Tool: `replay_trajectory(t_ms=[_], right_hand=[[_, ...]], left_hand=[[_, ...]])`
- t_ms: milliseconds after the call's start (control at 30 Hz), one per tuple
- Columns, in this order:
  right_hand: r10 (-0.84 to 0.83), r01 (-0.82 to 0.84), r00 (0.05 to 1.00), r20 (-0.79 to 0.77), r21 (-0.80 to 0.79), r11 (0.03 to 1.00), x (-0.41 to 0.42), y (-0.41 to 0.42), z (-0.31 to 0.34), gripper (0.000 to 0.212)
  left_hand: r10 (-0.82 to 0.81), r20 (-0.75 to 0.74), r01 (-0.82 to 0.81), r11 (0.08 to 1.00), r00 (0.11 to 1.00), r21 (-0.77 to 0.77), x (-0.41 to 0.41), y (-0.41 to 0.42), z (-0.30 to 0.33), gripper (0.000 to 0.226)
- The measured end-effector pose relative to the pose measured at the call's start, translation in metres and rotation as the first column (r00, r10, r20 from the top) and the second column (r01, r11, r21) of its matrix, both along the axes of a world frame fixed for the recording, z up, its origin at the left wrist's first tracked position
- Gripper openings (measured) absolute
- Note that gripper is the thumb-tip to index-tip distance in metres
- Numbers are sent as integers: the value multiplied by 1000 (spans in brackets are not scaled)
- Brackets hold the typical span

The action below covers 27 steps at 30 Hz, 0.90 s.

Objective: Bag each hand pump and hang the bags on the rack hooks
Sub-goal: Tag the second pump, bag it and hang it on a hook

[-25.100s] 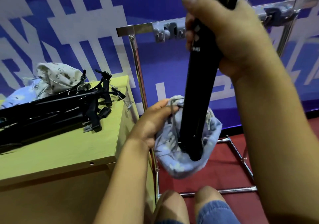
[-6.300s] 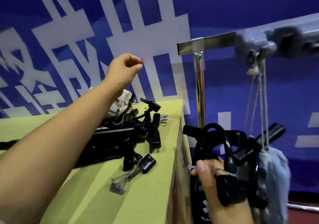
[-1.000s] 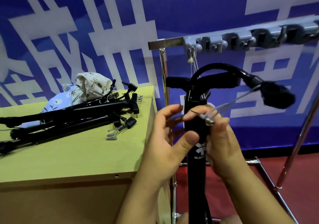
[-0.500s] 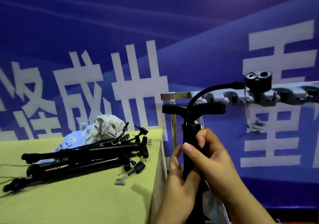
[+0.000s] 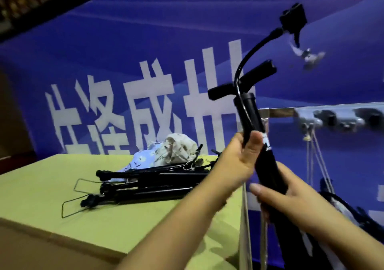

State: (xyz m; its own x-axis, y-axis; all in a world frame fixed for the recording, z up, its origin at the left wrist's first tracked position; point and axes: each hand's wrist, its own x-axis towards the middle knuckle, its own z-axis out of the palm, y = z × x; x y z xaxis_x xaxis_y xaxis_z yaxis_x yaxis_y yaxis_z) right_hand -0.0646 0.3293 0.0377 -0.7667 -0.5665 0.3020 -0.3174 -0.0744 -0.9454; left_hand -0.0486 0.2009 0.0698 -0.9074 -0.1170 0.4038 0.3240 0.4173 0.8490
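Both hands (image 5: 268,178) grip pump (image 5: 252,120) upright, handle-up.

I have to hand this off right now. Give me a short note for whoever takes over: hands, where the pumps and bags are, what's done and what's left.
Left hand: gripping the held pump on its upper barrel, handle end up and tilted.
Right hand: gripping the same barrel lower down.
Its hose arcs up and is loose; no bag is visible on it.
On the table: a pile of unbagged pumps lying over the spare bags.
On the rack rail: one bag hangs by its cords from a hook, lower right, mostly out of frame.
Left: bag and hang the held pump, then the pile.
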Motion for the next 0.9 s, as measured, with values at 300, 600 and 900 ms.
replay_trajectory(t_ms=[300,600,900], right_hand=[[27,-31,999,44,92,995,-40,-22,0,48],[83,-88,980,179,21,996,-57,-30,-22,56],[61,-63,985,160,8,998,-50,-29,-23,47]], left_hand=[[780,-42,-578,424,624,-697,-103,-223,-27,63],[852,39,-675,440,522,-592,-173,-267,-53,41],[659,381,-756,498,649,425,-144,-288,-20,22]])
